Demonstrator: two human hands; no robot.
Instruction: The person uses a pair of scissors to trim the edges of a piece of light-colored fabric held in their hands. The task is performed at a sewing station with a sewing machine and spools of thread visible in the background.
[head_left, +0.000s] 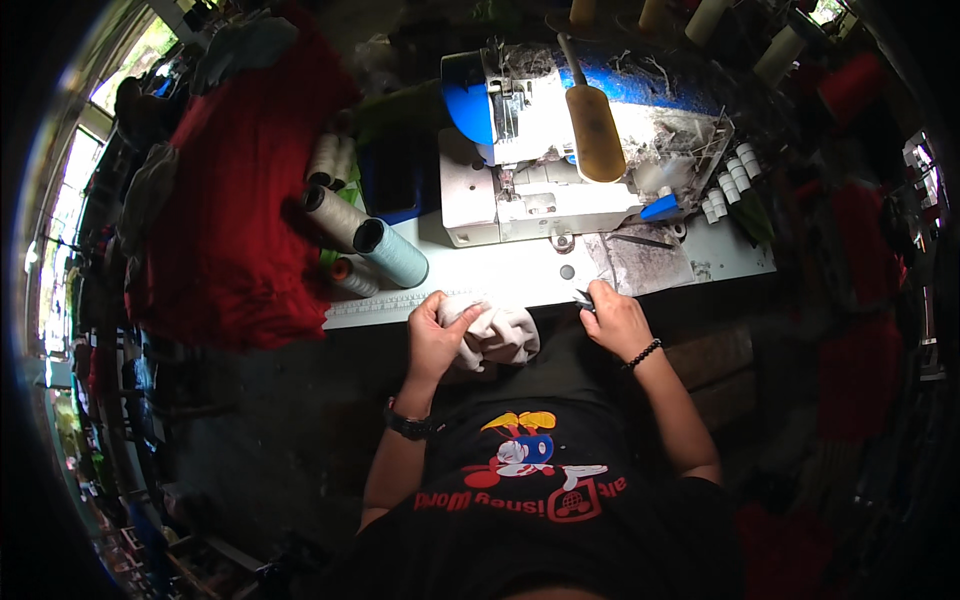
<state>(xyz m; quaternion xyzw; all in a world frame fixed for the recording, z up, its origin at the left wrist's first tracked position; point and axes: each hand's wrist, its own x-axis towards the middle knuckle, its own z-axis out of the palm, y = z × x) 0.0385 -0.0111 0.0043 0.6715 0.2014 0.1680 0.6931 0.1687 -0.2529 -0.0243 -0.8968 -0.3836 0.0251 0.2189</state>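
Note:
My left hand (pixel 438 340) is closed on a bunched piece of off-white cloth (pixel 508 338), gripped between thumb and fingers at the front edge of the white sewing table (pixel 510 285). The cloth hangs in folds over the edge, above my lap. To the right, my right hand (pixel 617 322) holds a small dark pointed tool (pixel 583 297) just over the table edge. Its tip sticks out past my fingers toward the left; most of it is hidden in the hand. Beyond both hands stands a white and blue sewing machine (pixel 540 210), brightly lit.
Thread cones, one light blue (pixel 392 253) and one cream (pixel 335 217), stand left of the machine beside a heap of red fabric (pixel 235 200). A ruler strip (pixel 385 308) runs along the front edge. A yellow-brown lamp-like piece (pixel 596 130) hangs over the machine. Several small white spools (pixel 735 178) lie right.

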